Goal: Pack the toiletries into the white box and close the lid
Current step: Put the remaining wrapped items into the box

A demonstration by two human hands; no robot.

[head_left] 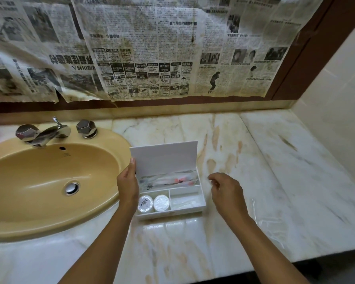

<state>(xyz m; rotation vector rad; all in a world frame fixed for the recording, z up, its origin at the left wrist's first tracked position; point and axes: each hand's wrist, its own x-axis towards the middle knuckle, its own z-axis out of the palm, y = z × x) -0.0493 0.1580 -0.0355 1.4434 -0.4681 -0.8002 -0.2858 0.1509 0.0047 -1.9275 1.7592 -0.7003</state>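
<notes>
At box's left edge, left hand (127, 182) holds the raised lid (164, 158). Right hand (225, 190) hovers just right, loosely curled, empty. White box (201, 203) on marble counter (275, 160): two round containers (153, 203), wrapped toiletries (168, 179) behind.

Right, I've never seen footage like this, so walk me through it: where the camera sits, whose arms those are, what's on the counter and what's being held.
There is one picture, taken by a camera worn on a person's head, looking forward and down. The two bare arms are that person's own; there is no machine. On the marble counter, beside a yellow sink, stands a white box with its lid raised. Its long back compartment holds wrapped toiletries, and the front left one holds two round white packets. The left hand holds the lid's left edge. The right hand hovers beside the box with fingers loosely curled, apparently holding nothing. Old newspaper covers the wall behind.
</notes>
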